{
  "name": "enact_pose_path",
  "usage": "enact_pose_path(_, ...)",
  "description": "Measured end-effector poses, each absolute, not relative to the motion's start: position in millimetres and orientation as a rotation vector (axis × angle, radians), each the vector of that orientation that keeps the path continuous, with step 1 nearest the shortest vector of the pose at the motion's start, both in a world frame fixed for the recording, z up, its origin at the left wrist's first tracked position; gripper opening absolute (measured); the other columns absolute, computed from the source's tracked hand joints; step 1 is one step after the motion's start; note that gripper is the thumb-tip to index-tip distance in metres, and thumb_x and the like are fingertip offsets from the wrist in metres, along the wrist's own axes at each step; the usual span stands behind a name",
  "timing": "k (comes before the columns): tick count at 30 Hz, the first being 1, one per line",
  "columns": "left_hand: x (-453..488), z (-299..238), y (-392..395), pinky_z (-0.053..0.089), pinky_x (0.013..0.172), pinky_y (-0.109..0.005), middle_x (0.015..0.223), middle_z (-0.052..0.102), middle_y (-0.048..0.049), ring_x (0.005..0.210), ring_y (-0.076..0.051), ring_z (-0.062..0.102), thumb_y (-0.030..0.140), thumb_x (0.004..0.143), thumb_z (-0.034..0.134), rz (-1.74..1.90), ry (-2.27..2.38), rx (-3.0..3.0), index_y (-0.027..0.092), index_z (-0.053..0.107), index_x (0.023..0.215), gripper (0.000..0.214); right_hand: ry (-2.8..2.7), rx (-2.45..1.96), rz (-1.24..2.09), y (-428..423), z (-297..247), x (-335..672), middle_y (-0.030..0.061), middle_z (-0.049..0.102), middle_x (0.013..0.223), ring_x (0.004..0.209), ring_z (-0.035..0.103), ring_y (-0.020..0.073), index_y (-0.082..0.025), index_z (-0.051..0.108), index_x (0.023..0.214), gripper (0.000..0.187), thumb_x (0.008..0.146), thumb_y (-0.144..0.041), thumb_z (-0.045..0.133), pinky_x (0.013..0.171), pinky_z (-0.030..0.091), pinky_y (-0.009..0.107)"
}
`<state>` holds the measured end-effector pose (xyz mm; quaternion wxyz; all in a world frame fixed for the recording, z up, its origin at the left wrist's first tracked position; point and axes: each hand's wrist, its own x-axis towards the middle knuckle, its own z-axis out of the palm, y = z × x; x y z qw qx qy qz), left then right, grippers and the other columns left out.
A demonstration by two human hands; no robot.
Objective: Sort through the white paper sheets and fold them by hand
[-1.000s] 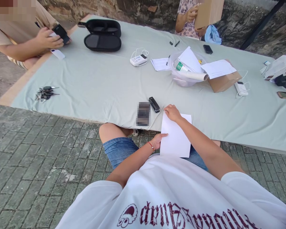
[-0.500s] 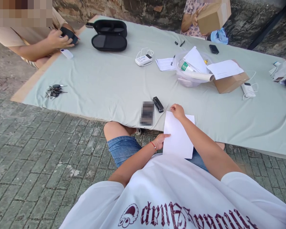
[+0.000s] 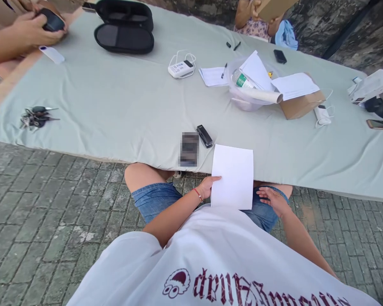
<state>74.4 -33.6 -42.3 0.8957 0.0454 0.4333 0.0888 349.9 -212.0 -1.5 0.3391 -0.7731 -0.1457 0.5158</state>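
Observation:
A blank white sheet of paper [image 3: 232, 175] hangs half over the near edge of the cloth-covered table [image 3: 121, 110]. My left hand [image 3: 208, 187] pinches the sheet's left edge, thumb on top. My right hand [image 3: 274, 199] hovers open beside the sheet's lower right corner, fingers spread above my denim shorts, touching nothing. A small black stapler-like object [image 3: 204, 136] and a dark phone [image 3: 189, 148] lie just left of the paper's top edge.
A bunch of keys [image 3: 35, 117] lies at the left. An open black case [image 3: 124, 32], a white device with cable [image 3: 180, 68], a plastic bag with a bottle and papers [image 3: 252, 87] and a cardboard box [image 3: 301, 106] sit farther back. Other people's hands [image 3: 35, 27] work at the far edge.
My right hand has let go of the paper's top corner and drawn back to my lap, now open. The left hand still holds the sheet's edge. The view shifted slightly.

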Motion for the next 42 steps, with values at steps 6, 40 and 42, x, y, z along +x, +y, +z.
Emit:
enact_pose_path(6,72.8,-38.6,-34.5,0.058,0.076,-0.037,0.081,0.074,-0.0143,0.070,-0.023,0.072,0.018,0.083,0.062,0.187,0.926,0.117,0.005,0.068,0.095,0.019,-0.470,-1.813,1.246,-172.3,-26.3,288.1,0.0056,0.071,0.111,0.109,0.063,0.0261,-0.026,0.066,0.107,0.046,0.083,-0.064,0.056,0.090,0.053,0.039)
enact_pose_path(40,78.8,-42.7,-34.6,0.057,0.085,-0.039,0.091,0.075,-0.0162,0.082,-0.026,0.073,0.021,0.081,0.066,0.109,0.913,0.134,0.006,0.068,0.104,0.028,-0.229,-1.540,1.415,-175.4,-33.2,289.8,0.0101,0.074,0.104,0.096,0.071,0.0266,-0.020,0.068,0.103,0.046,0.075,-0.056,0.072,0.088,0.056,0.041)
enact_pose_path(42,78.7,-45.2,-35.8,0.056,0.086,-0.040,0.093,0.074,-0.0172,0.085,-0.027,0.073,0.024,0.081,0.066,0.083,0.880,0.109,0.006,0.067,0.105,0.030,-0.194,-1.485,1.548,-175.6,-31.7,291.4,0.0126,0.075,0.102,0.094,0.071,0.0278,-0.018,0.070,0.101,0.045,0.072,-0.052,0.077,0.090,0.056,0.042)
